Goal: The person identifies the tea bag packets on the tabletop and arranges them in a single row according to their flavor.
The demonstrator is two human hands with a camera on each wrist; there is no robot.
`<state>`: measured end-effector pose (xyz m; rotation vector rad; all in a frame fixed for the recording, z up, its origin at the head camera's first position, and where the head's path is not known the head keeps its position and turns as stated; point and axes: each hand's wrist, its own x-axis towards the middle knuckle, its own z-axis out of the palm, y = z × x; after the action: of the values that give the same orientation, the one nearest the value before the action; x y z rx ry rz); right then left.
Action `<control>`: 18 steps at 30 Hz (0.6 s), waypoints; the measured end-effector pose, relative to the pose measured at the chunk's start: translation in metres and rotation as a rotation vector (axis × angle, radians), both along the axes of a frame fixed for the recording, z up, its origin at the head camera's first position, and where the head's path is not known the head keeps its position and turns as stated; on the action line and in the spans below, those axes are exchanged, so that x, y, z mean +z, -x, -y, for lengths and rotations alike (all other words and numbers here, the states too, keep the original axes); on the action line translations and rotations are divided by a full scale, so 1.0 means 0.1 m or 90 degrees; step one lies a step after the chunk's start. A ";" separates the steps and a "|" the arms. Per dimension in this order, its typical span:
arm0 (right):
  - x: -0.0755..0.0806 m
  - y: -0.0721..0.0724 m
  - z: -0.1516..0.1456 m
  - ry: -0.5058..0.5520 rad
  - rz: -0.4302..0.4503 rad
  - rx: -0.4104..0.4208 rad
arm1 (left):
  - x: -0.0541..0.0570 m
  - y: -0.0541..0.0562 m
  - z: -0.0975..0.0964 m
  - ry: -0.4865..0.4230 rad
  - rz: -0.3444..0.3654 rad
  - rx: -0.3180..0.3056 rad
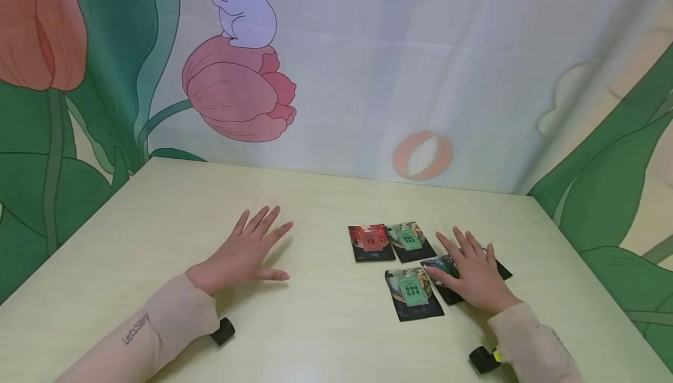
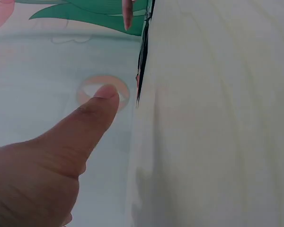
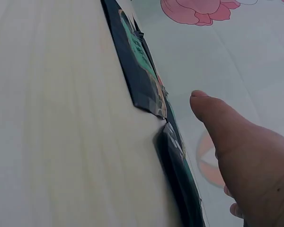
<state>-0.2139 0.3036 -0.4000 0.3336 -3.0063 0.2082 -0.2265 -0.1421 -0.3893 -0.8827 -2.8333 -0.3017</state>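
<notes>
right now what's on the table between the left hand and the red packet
Nothing: the stretch of tabletop between the left hand and the red packet is bare, as the head view shows.

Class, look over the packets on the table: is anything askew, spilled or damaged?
The dark packet beneath the right hand lies aslant compared with the red packet. No spill or damage shows, though the hand hides part of it.

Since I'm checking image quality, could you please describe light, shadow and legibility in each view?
Head: fairly even light, soft shadow beside the left hand; left wrist: dimmer, with faint shadow on the table; right wrist: also dim, a green-labelled packet steeply foreshortened, its lettering hard to read.
</notes>
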 end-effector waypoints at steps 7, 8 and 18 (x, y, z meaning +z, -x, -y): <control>0.03 -0.02 0.01 0.005 0.010 0.001 | 0.03 0.00 -0.03 0.001 -0.041 -0.008; 0.03 -0.02 0.00 0.005 0.011 0.001 | 0.04 0.00 -0.04 0.001 -0.046 -0.009; 0.05 -0.05 -0.01 0.016 0.019 0.017 | 0.09 -0.01 -0.14 -0.009 -0.087 -0.028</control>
<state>-0.2091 0.3045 -0.3951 0.3706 -3.0273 0.2563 -0.2254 -0.1278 -0.3801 -0.9273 -2.6872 -0.2555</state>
